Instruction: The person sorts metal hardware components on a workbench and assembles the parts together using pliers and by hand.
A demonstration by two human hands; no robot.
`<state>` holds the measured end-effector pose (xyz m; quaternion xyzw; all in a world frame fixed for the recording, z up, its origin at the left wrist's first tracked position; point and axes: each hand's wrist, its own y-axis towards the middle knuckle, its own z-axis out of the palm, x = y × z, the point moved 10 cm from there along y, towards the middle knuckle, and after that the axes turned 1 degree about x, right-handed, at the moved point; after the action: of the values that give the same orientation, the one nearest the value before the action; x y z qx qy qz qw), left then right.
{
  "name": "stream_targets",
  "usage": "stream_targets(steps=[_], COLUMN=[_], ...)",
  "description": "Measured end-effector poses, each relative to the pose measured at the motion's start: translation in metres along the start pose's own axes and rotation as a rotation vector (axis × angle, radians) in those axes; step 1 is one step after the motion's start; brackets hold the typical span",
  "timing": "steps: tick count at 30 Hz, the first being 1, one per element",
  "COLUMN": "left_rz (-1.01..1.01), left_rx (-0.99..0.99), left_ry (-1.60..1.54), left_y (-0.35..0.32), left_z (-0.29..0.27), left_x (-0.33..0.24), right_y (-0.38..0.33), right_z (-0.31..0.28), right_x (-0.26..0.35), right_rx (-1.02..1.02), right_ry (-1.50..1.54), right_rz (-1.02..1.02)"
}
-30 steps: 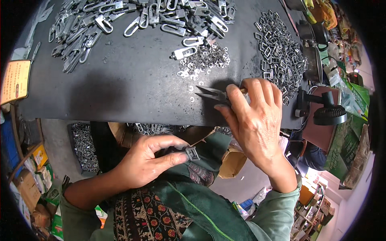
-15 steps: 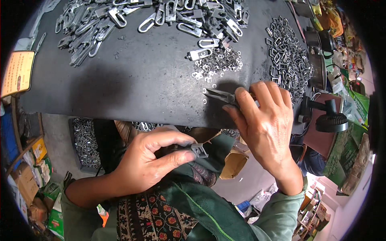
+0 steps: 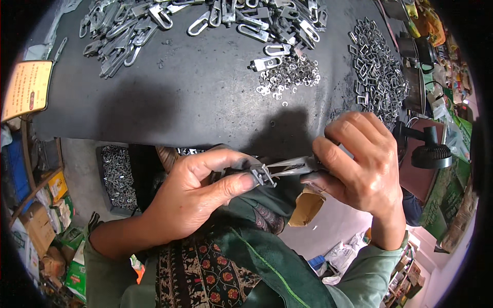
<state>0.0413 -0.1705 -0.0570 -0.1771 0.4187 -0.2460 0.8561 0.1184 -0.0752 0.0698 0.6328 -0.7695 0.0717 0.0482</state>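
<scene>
My left hand (image 3: 192,197) pinches a small metal buckle piece (image 3: 262,175) between thumb and forefinger, in front of my chest below the table's edge. My right hand (image 3: 357,164) grips a pair of metal pliers (image 3: 290,167) whose tips point left and meet the buckle piece. A pile of small metal rings (image 3: 287,77) lies on the dark table (image 3: 205,97) just beyond my hands.
Long metal clasps (image 3: 205,18) are heaped along the table's far side, and rectangular metal loops (image 3: 377,66) are piled at its right. A yellow card (image 3: 25,90) lies at the left edge. A box of metal parts (image 3: 118,177) sits under the table. A black clamp stands at right.
My right hand has come off the table with the pliers and moved down and left to the piece in my left hand. My left hand has risen slightly toward it.
</scene>
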Motion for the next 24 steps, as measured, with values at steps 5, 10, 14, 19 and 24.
stream_targets(steps=[5,10,14,19,24], left_rz=[0.064,0.172,0.11,0.174,0.131], left_rx=[-0.049,-0.068,-0.042,-0.055,-0.039], left_ry=[-0.006,0.167,0.156,0.242,0.218], left_y=[0.004,0.004,0.003,0.003,0.003], left_z=[0.002,0.005,0.007,0.013,0.02], left_x=[-0.003,-0.008,-0.002,-0.005,-0.002], right_y=[-0.001,-0.005,-0.01,-0.016,-0.03], right_z=[0.004,0.004,0.0,-0.001,0.002], right_x=[0.001,0.006,0.014,0.016,0.019], right_rx=[0.04,0.065,0.07,0.075,0.027], right_ry=[0.027,-0.013,-0.096,-0.047,-0.028], right_rz=[0.021,0.05,0.055,0.105,0.14])
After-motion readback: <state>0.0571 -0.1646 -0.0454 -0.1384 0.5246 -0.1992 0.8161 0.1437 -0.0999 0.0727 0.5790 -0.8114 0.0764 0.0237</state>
